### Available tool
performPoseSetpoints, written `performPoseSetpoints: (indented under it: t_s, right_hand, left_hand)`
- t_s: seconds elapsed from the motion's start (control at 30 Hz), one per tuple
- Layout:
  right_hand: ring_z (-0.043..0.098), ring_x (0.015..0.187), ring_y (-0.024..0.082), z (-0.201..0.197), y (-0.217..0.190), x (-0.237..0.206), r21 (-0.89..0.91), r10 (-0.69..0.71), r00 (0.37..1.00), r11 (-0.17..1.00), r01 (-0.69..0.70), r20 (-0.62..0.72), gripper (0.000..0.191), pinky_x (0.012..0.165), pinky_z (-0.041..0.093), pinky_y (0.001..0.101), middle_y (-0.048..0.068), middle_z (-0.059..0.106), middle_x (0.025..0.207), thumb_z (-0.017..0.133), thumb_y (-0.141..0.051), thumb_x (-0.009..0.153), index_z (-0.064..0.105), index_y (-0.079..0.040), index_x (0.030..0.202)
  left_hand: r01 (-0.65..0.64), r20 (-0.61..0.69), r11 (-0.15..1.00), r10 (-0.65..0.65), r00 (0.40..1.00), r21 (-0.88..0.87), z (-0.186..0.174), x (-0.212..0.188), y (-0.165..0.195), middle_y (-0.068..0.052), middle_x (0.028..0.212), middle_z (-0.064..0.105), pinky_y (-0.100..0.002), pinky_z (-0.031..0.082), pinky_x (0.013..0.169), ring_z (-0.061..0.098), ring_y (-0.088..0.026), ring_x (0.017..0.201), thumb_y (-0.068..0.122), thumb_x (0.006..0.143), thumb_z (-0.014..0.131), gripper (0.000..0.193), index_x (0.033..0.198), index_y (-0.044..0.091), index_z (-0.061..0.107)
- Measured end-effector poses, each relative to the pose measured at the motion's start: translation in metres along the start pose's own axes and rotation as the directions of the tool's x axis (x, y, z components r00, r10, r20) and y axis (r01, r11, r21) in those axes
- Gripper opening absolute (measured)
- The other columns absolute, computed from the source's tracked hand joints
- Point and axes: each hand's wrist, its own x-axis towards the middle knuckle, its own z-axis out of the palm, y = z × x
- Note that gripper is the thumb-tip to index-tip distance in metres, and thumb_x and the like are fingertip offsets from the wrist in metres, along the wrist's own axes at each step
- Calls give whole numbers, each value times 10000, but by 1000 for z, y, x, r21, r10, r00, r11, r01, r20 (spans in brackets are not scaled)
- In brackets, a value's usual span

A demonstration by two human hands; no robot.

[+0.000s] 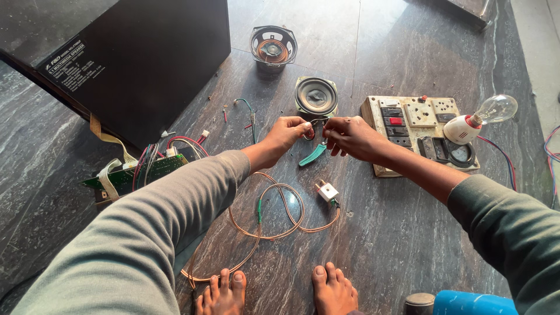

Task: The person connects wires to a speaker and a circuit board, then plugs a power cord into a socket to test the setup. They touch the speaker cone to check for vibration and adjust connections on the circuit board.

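At frame centre, both hands pinch the thin wire ends (pixel 315 123) together: left hand (pixel 287 133) and right hand (pixel 349 136), with a green-handled tool (pixel 313 154) hanging below. Best kept taut, twisting evenly, clear of the small speaker (pixel 315 95) just above.

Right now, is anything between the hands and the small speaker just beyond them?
Nothing visible. The left hand and right hand meet over a red-and-green wire tool, just in front of the grey-coned speaker. Only bare floor shows between them; the switchboard sits off to the right.
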Motion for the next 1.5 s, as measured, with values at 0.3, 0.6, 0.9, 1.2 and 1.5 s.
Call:
performPoseSetpoints:
  t_s: [0.3,0.6,0.9,1.2,1.5]
  right_hand:
    - [743,763,86,0,-6,-2,3,-112,991,994,113,-76,261,667,622,275,34,765,850,540,-164,1000,720,-60,1157]
    - [724,776,125,8,-6,-15,103,-31,993,994,43,-117,233,662,595,300,72,777,847,629,-218,1012,760,-30,1055]
    - [758,753,141,12,-6,-11,299,53,981,954,5,-186,260,688,637,300,99,777,842,634,-214,984,753,7,1049]
    - [770,765,162,16,-2,-8,286,81,974,958,-18,-209,261,709,655,304,123,781,876,611,-203,1002,728,18,1073]
    - [782,843,210,17,-9,-3,439,58,970,897,53,-235,219,732,633,326,156,739,955,599,-164,997,619,43,1066]
  left_hand:
    - [-17,7,997,18,1000,-79,2,3,12,-26,907,758,-280,492,858,657,-99,893,270,1013,588,268,918,70,740]
    - [102,-41,995,-102,994,-8,6,3,24,27,877,743,-262,439,640,586,-63,756,360,982,652,271,957,120,776]
    - [139,-33,990,-140,990,-29,19,-1,36,47,892,738,-264,453,655,565,-69,784,372,975,647,267,969,145,787]
    - [145,54,985,-140,989,-97,12,-4,32,57,917,719,-267,507,678,556,-49,784,347,974,673,246,1041,149,803]
    - [101,71,986,-92,993,-132,6,3,23,1,906,725,-301,535,686,628,-91,811,236,910,767,234,1098,97,785]
